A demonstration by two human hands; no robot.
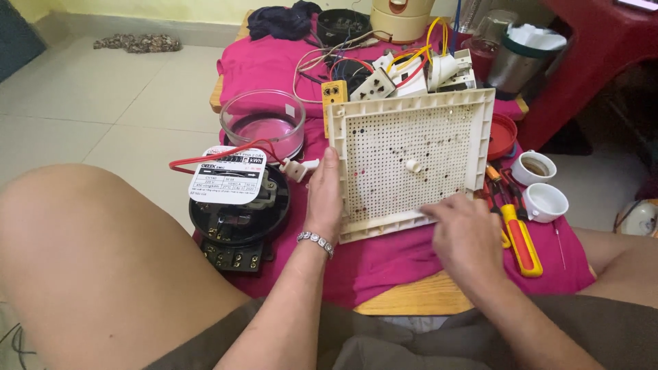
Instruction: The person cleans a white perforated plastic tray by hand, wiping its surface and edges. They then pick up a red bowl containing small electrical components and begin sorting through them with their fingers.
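Centre of frame: a cream perforated plastic panel board (411, 161), rectangular with a raised rim, lies tilted on a magenta cloth (384, 264) over a low wooden table (411, 301). The panel's grid of small holes faces the camera; dark specks are scattered on it and a short white stub stands near its middle.

Left hand (323, 199): closed on the panel's left edge, thumb on the face, fingers hidden behind. A beaded bracelet (315, 241) sits at the wrist.

Right hand (466, 236): at the panel's lower right corner, fingertips (433, 214) touching the lower rim. Fingers are curled; whether they pinch anything cannot be told.

Above the panel, upper centre: switch and socket modules (384, 82) with red, yellow and white wires, touching the panel's top edge.

Left of the panel: a clear glass cover (264, 123); below it a black electricity meter (236, 205) with white face plate and a red wire. A small white plug piece (296, 168) lies just beside the left thumb.

Right of the panel: red and yellow handled screwdrivers (517, 233), two white ceramic cups (541, 185), a red lid (504, 136). Bare knees occupy the lower left and right of the frame.
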